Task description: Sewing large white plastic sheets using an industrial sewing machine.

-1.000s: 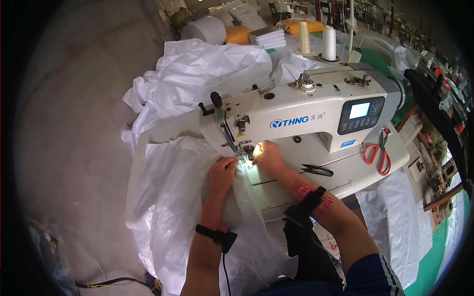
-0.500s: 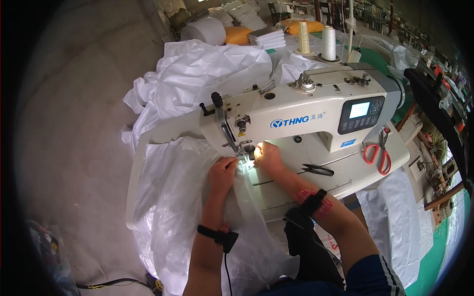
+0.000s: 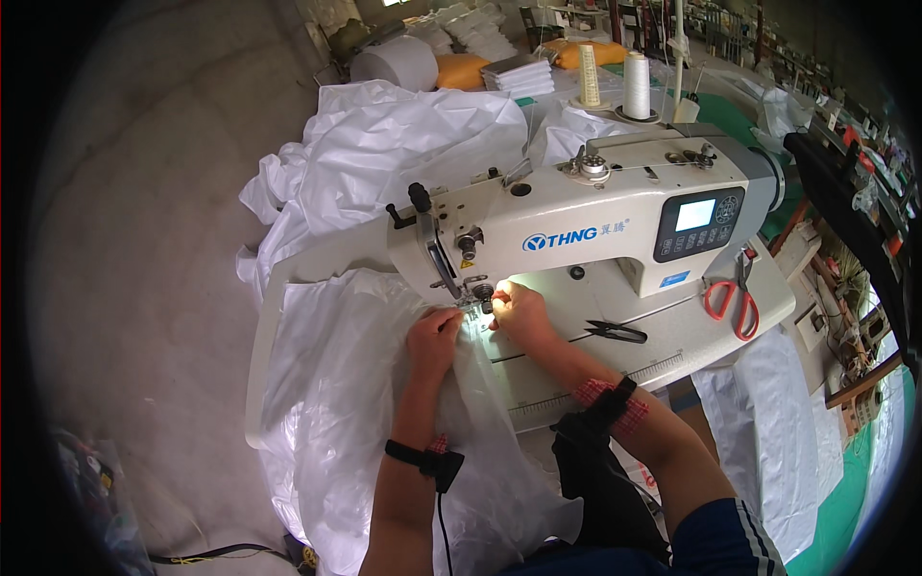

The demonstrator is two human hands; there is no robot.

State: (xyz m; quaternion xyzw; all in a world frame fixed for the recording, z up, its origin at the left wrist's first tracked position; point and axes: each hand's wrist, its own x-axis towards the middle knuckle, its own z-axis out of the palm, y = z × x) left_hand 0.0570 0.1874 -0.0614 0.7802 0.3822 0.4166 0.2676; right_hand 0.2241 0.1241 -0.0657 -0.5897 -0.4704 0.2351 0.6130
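Observation:
A white sewing machine (image 3: 595, 206) stands in front of me, its lamp lighting the needle area. Thin, shiny white sheeting (image 3: 336, 384) lies over the left of the machine bed and hangs toward my lap. My left hand (image 3: 434, 338) pinches the edge of this sheeting just left of the presser foot (image 3: 473, 305). On the other side of the needle, my right hand (image 3: 519, 315) is closed, fingers curled beside the foot. What its fingertips hold, if anything, is too small to make out.
Black thread snips (image 3: 617, 332) and red-handled scissors (image 3: 735, 305) lie on the bed to the right. Behind the machine stand a white thread cone (image 3: 637, 88) and a cream one (image 3: 589, 79). More white sheeting (image 3: 403, 134) is heaped at the back left.
My right hand has shifted slightly at the needle, its fingertips a little lower. My left hand keeps its pinch on the sheeting, nearly still.

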